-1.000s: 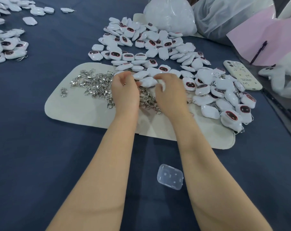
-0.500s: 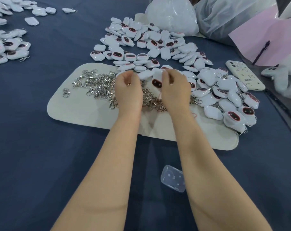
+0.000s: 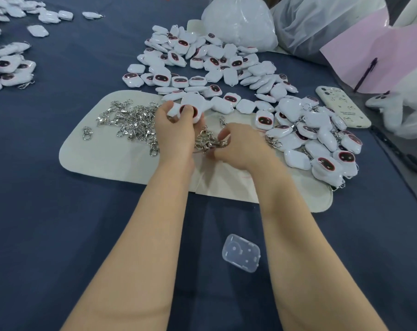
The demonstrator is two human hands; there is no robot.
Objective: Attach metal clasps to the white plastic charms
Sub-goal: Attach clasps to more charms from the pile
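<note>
My left hand (image 3: 176,132) has its fingers curled round 1 white charm (image 3: 189,112), dark face up, just above the far edge of the cream mat (image 3: 102,161). My right hand (image 3: 241,150) sits lower and nearer to me. Its thumb and forefinger are pinched on a clasp (image 3: 208,142) in a small tangle of them on the mat. I cannot tell whether that clasp is free of the others. Charm and clasp are apart, so I judge this piece not yet joined.

On progress, the right-hand heap (image 3: 322,142), which spills off the mat's right end, shows metal hanging from several charms. I take it as the finished lot. The far-left heap (image 3: 9,70) on the bench (image 3: 59,235) also shows a clasp or 2 at its edge.

The waiting spread (image 3: 202,65) beyond the mat shows no metal that I can make out, and it looks the bigger group. The loose clasp pile (image 3: 131,120) to the left of my hands is thick too. My reading is that the job is well started, with more charms left than done.
</note>
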